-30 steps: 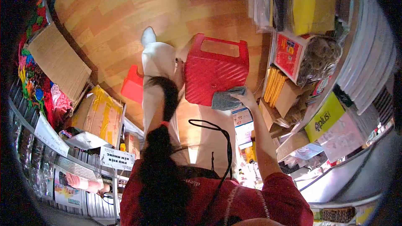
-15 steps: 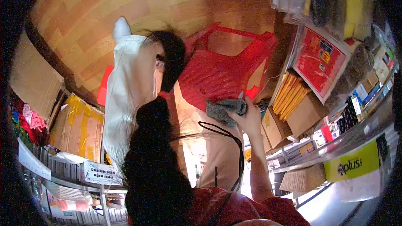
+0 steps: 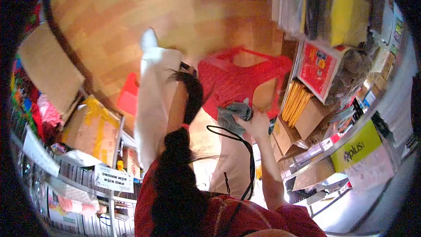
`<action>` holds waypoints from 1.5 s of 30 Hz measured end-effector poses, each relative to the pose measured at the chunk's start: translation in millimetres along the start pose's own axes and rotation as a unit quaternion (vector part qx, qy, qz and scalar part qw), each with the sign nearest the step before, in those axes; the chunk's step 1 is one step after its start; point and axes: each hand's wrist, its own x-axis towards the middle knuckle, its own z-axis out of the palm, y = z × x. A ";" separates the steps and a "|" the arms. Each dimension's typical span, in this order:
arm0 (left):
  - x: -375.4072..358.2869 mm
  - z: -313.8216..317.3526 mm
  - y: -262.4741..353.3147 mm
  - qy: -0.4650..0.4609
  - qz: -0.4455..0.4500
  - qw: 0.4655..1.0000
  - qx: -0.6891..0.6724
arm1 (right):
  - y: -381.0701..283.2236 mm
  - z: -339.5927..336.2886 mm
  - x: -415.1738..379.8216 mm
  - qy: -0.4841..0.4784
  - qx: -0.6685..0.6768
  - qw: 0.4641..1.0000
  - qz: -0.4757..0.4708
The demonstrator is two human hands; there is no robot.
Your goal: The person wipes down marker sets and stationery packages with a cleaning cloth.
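Note:
My right hand (image 3: 256,125) is closed on a grey cloth (image 3: 234,116), with the thumb over it. The cloth lies against the near part of a red plastic stool (image 3: 237,81), which stands in front of my legs. My left forearm (image 3: 176,107) reaches forward beside the stool, partly covered by long dark hair (image 3: 193,96). A dark band (image 3: 187,66) shows near its wrist. The left hand's fingers are hidden or blurred near the stool's left edge, so their grip cannot be made out.
Cardboard boxes (image 3: 94,131) with yellow tape stand at left, by a shelf with a paper sign (image 3: 114,178). At right are yellow-orange sticks (image 3: 296,105) in a carton and a red-and-white package (image 3: 320,66). A black cord (image 3: 252,162) hangs before me. Wooden floor (image 3: 131,8) lies ahead.
The view has shifted, so the stool and boxes sit differently in it. The right hand stays on the cloth at the stool. The hair has swung, uncovering more of the left forearm.

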 end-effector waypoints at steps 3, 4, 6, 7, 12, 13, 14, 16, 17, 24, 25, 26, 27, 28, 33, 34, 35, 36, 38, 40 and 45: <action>-62.8 -32.8 39.6 -0.010 -0.008 1.000 0.019 | -66.6 -44.7 -25.3 0.023 -0.060 0.998 0.010; -83.2 -44.1 55.1 -0.015 -0.008 1.000 0.023 | -95.9 -73.0 -33.0 -0.002 -0.010 0.999 0.031; -122.8 -71.0 88.6 -0.020 -0.004 0.999 0.028 | -130.4 -103.3 -47.7 -0.046 -0.036 0.998 0.030; -142.3 -86.3 107.6 -0.021 0.000 0.999 0.029 | -150.2 -124.3 -58.4 -0.032 -0.046 0.998 0.013; -215.3 -159.5 226.7 -0.017 0.055 0.998 0.012 | -216.2 -205.7 -124.7 0.057 -0.115 0.985 -0.113; -224.9 -176.1 247.6 -0.010 0.062 0.998 0.000 | -232.3 -226.8 -138.1 0.070 -0.105 0.985 -0.116; -235.3 -193.9 271.8 -0.002 0.070 0.997 -0.011 | -247.6 -245.1 -148.2 0.080 -0.091 0.986 -0.118; -254.0 -224.3 322.7 0.013 0.088 0.995 -0.034 | -284.3 -283.0 -163.4 0.100 -0.034 0.988 -0.114; -262.7 -240.7 339.3 0.025 0.092 0.994 -0.046 | -298.3 -301.4 -170.4 0.095 -0.008 0.988 -0.121; -267.2 -310.4 432.3 0.068 0.111 0.984 -0.121 | -384.8 -415.4 -156.9 0.138 0.061 0.972 -0.179; -265.5 -314.9 442.6 0.072 0.112 0.983 -0.127 | -396.4 -433.2 -155.3 0.165 0.067 0.965 -0.194; -262.9 -318.0 455.0 0.074 0.118 0.981 -0.136 | -408.5 -450.5 -153.4 0.193 0.073 0.956 -0.211; -260.9 -319.1 465.1 0.078 0.121 0.979 -0.144 | -420.6 -468.6 -149.9 0.202 0.084 0.952 -0.213; -258.3 -320.1 476.4 0.080 0.122 0.978 -0.152 | -435.1 -489.4 -147.5 0.215 0.073 0.950 -0.214; -255.2 -315.9 526.9 0.101 0.124 0.969 -0.187 | -470.3 -573.0 -58.5 0.230 0.017 0.932 -0.279; -256.4 -312.7 537.3 0.106 0.128 0.967 -0.192 | -476.8 -590.2 -39.1 0.215 -0.008 0.929 -0.301; -258.5 -311.9 552.0 0.114 0.127 0.964 -0.205 | -490.7 -610.0 -28.5 0.198 -0.001 0.933 -0.301; -258.7 -310.7 563.3 0.120 0.125 0.962 -0.213 | -502.8 -625.5 -14.2 0.197 0.008 0.929 -0.314; -254.2 -307.8 590.1 0.130 0.124 0.957 -0.228 | -522.4 -656.8 14.7 0.191 0.021 0.924 -0.331; -251.1 -305.6 618.3 0.139 0.120 0.954 -0.237 | -543.3 -681.3 36.0 0.195 0.029 0.912 -0.359; -231.4 -290.7 691.6 0.151 0.117 0.946 -0.261 | -591.2 -749.4 73.4 0.172 0.065 0.909 -0.373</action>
